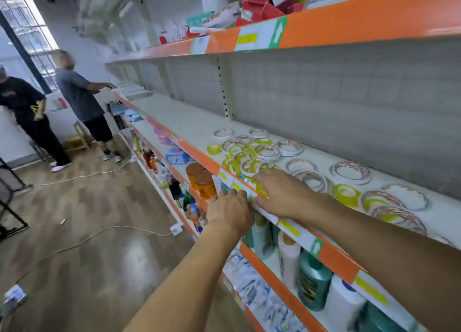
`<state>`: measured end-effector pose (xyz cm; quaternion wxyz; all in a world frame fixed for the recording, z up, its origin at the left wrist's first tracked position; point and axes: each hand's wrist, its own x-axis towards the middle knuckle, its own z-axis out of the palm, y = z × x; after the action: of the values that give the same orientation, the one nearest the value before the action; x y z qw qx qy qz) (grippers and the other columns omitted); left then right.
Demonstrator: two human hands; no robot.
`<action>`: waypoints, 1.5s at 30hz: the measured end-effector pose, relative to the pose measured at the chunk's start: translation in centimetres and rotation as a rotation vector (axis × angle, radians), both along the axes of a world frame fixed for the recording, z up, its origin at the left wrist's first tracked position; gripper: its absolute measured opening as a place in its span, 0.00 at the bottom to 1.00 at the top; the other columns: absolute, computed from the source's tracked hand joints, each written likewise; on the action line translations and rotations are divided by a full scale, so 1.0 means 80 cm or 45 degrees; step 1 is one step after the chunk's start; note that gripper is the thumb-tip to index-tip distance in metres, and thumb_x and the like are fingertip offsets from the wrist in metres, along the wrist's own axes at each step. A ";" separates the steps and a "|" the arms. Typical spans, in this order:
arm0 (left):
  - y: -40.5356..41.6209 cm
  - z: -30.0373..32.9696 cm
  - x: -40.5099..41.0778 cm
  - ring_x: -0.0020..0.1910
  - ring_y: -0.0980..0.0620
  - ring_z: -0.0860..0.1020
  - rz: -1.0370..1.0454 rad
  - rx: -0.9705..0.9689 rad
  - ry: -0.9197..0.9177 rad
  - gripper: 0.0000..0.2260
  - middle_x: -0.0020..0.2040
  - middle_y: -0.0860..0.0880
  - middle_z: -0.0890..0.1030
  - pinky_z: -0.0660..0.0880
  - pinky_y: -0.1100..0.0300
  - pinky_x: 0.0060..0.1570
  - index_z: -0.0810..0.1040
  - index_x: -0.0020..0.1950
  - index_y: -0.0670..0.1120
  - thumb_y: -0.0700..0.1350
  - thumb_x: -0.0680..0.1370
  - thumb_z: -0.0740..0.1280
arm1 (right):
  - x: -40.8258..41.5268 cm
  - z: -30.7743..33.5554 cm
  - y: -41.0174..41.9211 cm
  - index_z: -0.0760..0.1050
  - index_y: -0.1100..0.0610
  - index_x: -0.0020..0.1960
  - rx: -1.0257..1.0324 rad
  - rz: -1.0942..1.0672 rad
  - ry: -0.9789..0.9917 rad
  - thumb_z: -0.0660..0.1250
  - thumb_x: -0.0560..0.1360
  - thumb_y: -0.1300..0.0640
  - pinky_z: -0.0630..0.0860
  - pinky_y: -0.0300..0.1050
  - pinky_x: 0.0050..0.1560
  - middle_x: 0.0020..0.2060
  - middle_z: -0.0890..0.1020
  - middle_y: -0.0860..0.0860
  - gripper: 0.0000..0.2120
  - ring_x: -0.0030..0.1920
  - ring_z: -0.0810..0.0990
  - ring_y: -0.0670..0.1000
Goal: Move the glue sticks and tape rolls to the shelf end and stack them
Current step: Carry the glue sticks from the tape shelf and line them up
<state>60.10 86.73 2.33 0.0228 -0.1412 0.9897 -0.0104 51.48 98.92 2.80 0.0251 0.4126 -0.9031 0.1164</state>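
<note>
a: where are the tape rolls (252, 157)?
b: flat on the shelf (189, 122), just past your right hand (284, 194); it's nearer, fingers loose. your left hand's (230, 210) grip: can't tell.

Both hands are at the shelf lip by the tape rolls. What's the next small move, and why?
Probably close the right hand on the nearest tape rolls in the front cluster. It lies flat over the shelf edge right beside them and seems to hold nothing, while the left hand rests against the lip. The rolls lie scattered and unstacked.
</note>
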 end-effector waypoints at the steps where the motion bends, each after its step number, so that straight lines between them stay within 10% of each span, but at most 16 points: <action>1: -0.012 0.001 -0.015 0.67 0.42 0.69 -0.008 0.015 0.013 0.17 0.66 0.43 0.73 0.67 0.48 0.63 0.69 0.67 0.45 0.51 0.83 0.54 | -0.015 0.000 -0.013 0.72 0.56 0.64 -0.017 -0.004 0.031 0.65 0.77 0.46 0.75 0.54 0.55 0.58 0.76 0.56 0.20 0.59 0.75 0.60; 21: -0.185 -0.002 -0.283 0.63 0.40 0.73 -0.504 0.158 0.220 0.18 0.62 0.44 0.77 0.73 0.47 0.60 0.74 0.66 0.46 0.42 0.77 0.60 | -0.178 -0.013 -0.121 0.76 0.48 0.61 0.255 -0.284 0.112 0.67 0.74 0.54 0.71 0.48 0.53 0.57 0.76 0.51 0.15 0.59 0.75 0.57; 28: -0.191 -0.010 -0.343 0.59 0.42 0.76 -0.744 0.065 0.165 0.13 0.57 0.44 0.79 0.74 0.50 0.54 0.76 0.60 0.49 0.44 0.76 0.64 | -0.148 -0.008 -0.137 0.75 0.46 0.35 0.171 -0.294 0.067 0.62 0.70 0.41 0.70 0.46 0.48 0.40 0.77 0.46 0.11 0.48 0.72 0.53; 45: -0.226 -0.021 -0.383 0.64 0.46 0.74 -0.899 0.103 0.117 0.17 0.61 0.51 0.79 0.69 0.51 0.62 0.75 0.63 0.61 0.53 0.74 0.68 | -0.119 -0.011 -0.174 0.80 0.50 0.56 0.365 -0.716 0.079 0.65 0.74 0.53 0.58 0.45 0.47 0.48 0.80 0.55 0.12 0.57 0.72 0.57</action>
<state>29.45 68.68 0.65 -0.0210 0.2101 0.9771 0.0279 41.92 84.97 1.93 0.0255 0.1496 -0.9878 -0.0362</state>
